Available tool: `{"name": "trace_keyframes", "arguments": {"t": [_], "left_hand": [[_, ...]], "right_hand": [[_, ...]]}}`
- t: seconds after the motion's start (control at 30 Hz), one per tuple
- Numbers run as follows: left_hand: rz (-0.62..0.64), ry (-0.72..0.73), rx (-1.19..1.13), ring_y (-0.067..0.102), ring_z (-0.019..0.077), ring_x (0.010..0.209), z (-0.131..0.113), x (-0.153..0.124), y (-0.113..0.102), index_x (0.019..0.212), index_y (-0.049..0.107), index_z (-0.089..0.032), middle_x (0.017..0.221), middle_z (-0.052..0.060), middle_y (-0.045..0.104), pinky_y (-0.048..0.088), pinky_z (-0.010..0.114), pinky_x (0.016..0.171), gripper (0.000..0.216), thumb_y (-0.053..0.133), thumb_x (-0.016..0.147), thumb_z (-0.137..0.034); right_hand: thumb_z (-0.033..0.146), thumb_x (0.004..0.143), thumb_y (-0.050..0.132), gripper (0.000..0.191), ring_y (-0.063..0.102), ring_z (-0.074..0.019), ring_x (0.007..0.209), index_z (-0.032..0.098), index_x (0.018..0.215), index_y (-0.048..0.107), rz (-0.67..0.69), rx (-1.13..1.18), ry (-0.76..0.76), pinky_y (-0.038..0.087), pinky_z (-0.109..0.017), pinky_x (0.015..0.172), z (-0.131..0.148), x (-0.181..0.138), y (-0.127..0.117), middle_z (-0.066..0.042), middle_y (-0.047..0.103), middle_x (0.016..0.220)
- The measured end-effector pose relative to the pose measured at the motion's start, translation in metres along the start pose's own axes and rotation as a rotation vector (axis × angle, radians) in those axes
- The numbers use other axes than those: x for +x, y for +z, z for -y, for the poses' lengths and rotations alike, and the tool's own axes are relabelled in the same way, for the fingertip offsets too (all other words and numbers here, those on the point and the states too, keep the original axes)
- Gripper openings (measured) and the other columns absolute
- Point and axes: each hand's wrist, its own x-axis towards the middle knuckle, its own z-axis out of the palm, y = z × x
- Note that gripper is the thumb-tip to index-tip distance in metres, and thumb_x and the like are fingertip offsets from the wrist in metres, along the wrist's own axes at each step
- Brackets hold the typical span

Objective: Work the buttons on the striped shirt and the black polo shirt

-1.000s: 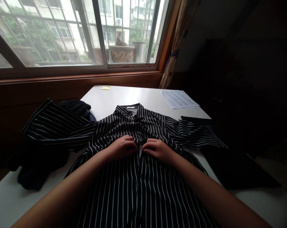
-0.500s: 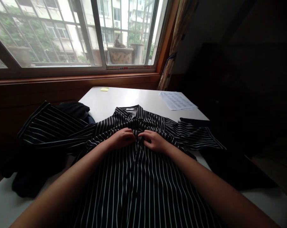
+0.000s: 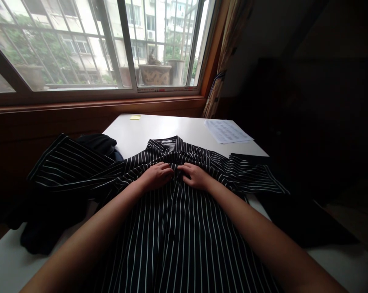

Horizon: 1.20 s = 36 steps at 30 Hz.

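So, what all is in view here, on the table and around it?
striped shirt: one, black with white stripes, spread on the table, collar farthest away
table: one, white, below the window
sticky note: one, yellow, table's far edge
printed sheets: one small stack, white, table's far right
dark garment: one heap, black, left of the shirt
window: one, brown frame, behind the table
plant pot: one, beige, outside the window
curtain: one, tan, right of the window
left hand: one, bare, pinching the shirt's front below the collar
right hand: one, bare, pinching there too, beside the left
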Motion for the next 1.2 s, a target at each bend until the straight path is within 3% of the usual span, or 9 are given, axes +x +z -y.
{"name": "trace_keyframes", "arguments": {"t": [0.1,0.2,0.37,0.53,0.7,0.9,1.2], "left_hand": [[-0.026,-0.07,0.042,0.057,0.0207,0.092,-0.019,-0.008,-0.01,0.106,0.063,-0.017,0.1,0.007,0.061,0.049,0.034,0.084,0.017,0.053,0.093,-0.015],[-0.025,-0.127,0.058,0.058,0.0203,0.09,-0.047,-0.02,-0.021,0.094,0.064,-0.017,0.098,0.007,0.062,0.049,0.034,0.082,0.01,0.054,0.092,-0.016],[0.106,-0.315,-0.175,0.063,0.0171,0.077,-0.08,-0.035,-0.026,0.083,0.068,-0.018,0.084,0.003,0.066,0.049,0.027,0.07,0.012,0.06,0.09,-0.025],[0.17,-0.513,-0.381,0.066,0.0189,0.076,-0.08,-0.034,-0.022,0.085,0.074,-0.018,0.082,0.004,0.072,0.048,0.027,0.068,0.018,0.064,0.086,-0.032],[0.252,-0.57,-0.497,0.068,0.019,0.077,-0.075,-0.036,-0.022,0.09,0.077,-0.02,0.085,0.003,0.075,0.049,0.026,0.069,0.021,0.067,0.082,-0.037],[0.227,-0.568,-0.401,0.067,0.0194,0.08,-0.082,-0.041,-0.021,0.085,0.076,-0.022,0.086,0.001,0.075,0.048,0.026,0.07,0.013,0.068,0.08,-0.031],[0.232,-0.588,-0.579,0.065,0.0173,0.077,-0.083,-0.041,-0.025,0.085,0.076,-0.019,0.082,0.001,0.072,0.046,0.024,0.068,0.012,0.066,0.081,-0.026]], "right_hand": [[0.013,0.082,0.06,0.042,0.055,-0.0158,0.074,0.016,0.124,0.06,-0.015,0.002,-0.002,0.051,-0.031,0.075,0.002,0.0,-0.001,-0.006,0.059,0.097],[0.012,0.081,0.059,0.044,0.055,-0.0157,0.073,0.016,0.125,0.057,-0.034,0.008,-0.003,0.051,-0.031,0.074,0.005,0.0,-0.001,-0.006,0.06,0.095],[0.009,0.08,0.058,0.048,0.054,-0.0148,0.07,0.019,0.127,0.051,-0.088,0.028,0.036,0.05,-0.03,0.072,0.008,-0.001,-0.003,-0.001,0.06,0.087],[0.011,0.083,0.057,0.032,0.054,-0.0167,0.072,0.02,0.113,0.051,-0.147,-0.013,0.101,0.047,-0.032,0.072,0.021,-0.007,-0.009,0.0,0.057,0.079],[0.013,0.088,0.055,0.009,0.057,-0.017,0.08,0.02,0.093,0.055,-0.137,0.013,0.104,0.047,-0.031,0.077,0.058,-0.022,-0.014,-0.003,0.061,0.086],[0.014,0.087,0.062,0.006,0.059,-0.0157,0.079,0.02,0.089,0.061,-0.012,0.148,0.182,0.047,-0.029,0.072,0.091,-0.043,-0.003,-0.001,0.063,0.085],[0.017,0.088,0.065,0.006,0.058,-0.0168,0.085,0.021,0.092,0.065,-0.006,0.231,0.1,0.047,-0.031,0.078,0.09,-0.052,-0.001,-0.002,0.063,0.087]]}}
